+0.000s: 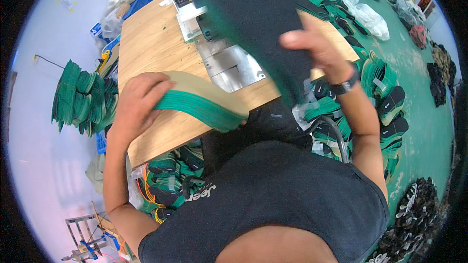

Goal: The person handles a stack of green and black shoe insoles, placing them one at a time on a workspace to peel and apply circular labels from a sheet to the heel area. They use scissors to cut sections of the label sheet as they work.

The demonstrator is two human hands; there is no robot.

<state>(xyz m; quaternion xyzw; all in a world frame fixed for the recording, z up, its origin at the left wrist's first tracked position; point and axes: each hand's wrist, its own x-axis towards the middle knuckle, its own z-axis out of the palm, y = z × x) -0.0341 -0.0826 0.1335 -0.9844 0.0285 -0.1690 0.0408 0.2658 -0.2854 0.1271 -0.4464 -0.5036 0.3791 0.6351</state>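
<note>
My left hand (139,102) is closed round one end of a thick stack of insoles (202,107), held over the near part of the wooden table. The stack's upper face is beige, and its layered side is bright green. At the upper right, my right hand (324,51) holds up a dark insole piece (253,24) with a green edge, large and blurred close to the camera. The thumb lies against its dark face; the other fingers are hidden. Whether it is one layer or several I cannot tell. Behind it stands a sewing machine (190,19), partly covered, with a shiny metal plate (236,68).
The wooden table (151,34) carries green scraps near the machine. Stacked green insoles stand at the left (80,97). More insole bundles (385,107) lie right of the table, around a curved metal bar (334,129). White plastic bags (368,19) sit on the green floor.
</note>
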